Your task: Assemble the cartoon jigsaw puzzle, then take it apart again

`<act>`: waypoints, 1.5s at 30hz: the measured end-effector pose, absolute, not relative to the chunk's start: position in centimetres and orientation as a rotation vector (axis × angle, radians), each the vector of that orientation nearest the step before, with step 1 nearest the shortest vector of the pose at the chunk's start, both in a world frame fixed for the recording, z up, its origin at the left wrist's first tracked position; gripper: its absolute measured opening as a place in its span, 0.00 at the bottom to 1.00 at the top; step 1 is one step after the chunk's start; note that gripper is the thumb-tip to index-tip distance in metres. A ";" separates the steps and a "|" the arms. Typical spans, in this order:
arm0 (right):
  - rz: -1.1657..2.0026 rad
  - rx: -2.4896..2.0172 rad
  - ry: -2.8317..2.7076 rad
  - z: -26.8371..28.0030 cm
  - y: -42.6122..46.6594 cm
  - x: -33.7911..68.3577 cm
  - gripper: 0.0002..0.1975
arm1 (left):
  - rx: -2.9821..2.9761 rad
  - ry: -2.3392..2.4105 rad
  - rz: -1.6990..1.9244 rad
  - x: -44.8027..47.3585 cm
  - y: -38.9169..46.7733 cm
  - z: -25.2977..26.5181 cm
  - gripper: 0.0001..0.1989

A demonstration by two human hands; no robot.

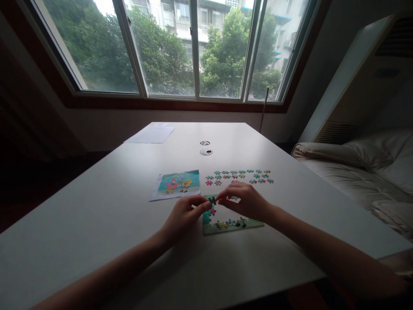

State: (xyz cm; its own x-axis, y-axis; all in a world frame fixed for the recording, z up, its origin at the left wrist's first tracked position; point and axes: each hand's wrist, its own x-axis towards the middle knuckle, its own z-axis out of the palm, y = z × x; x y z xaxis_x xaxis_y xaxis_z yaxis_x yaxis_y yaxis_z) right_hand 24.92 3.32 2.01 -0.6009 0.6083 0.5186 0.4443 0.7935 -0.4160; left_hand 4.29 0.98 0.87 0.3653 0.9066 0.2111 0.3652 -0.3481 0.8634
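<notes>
A small puzzle piece (213,200), dark with some red and green, is held above the upper left of a puzzle board (234,228). From the right, the thumb and forefinger of my right hand (244,199) pinch it. My left hand (187,212) is closed too, its thumb and forefinger meeting at the piece's left side. Joined pieces line the board's left and bottom edges, with cartoon figures along the bottom. A red piece (212,212) sits inside the left edge. My right hand covers part of the board's top and right side.
Loose puzzle pieces (241,175) lie in rows beyond my right hand. Left of them is a cartoon picture sheet (179,184). Two round items (205,152) and white paper (151,134) lie farther back on the white table (97,206). A sofa (342,172) stands at right.
</notes>
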 end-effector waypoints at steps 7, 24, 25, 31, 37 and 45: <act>0.149 -0.737 -2.387 2.0 3.5 24.9 0.08 | 2.032 1.109 0.904 4.3 1.0 0.9 0.14; 0.290 -1.019 -2.441 0.1 4.9 24.9 0.05 | 2.649 1.045 0.876 2.5 2.6 -0.8 0.12; 0.291 -1.021 -2.446 0.1 4.9 24.9 0.06 | 2.686 1.040 0.842 2.5 2.5 -0.7 0.12; 0.294 -1.018 -2.463 0.1 4.9 24.9 0.06 | 2.766 1.054 0.660 2.8 2.0 -0.1 0.15; 0.291 -1.015 -2.466 0.3 4.9 25.1 0.04 | 2.788 1.094 0.571 2.9 2.0 -0.2 0.16; 0.222 -0.943 -2.523 0.4 4.8 25.1 0.05 | 2.899 1.099 0.500 2.8 2.0 -0.3 0.19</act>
State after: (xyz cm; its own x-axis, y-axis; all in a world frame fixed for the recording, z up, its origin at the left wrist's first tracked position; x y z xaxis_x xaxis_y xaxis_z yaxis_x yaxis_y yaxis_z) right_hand 25.08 4.79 0.42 -0.6733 0.6554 0.3422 0.5854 0.7553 -0.2947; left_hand 2.83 2.04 -0.31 0.7042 0.6464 0.2936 0.6460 -0.7550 0.1129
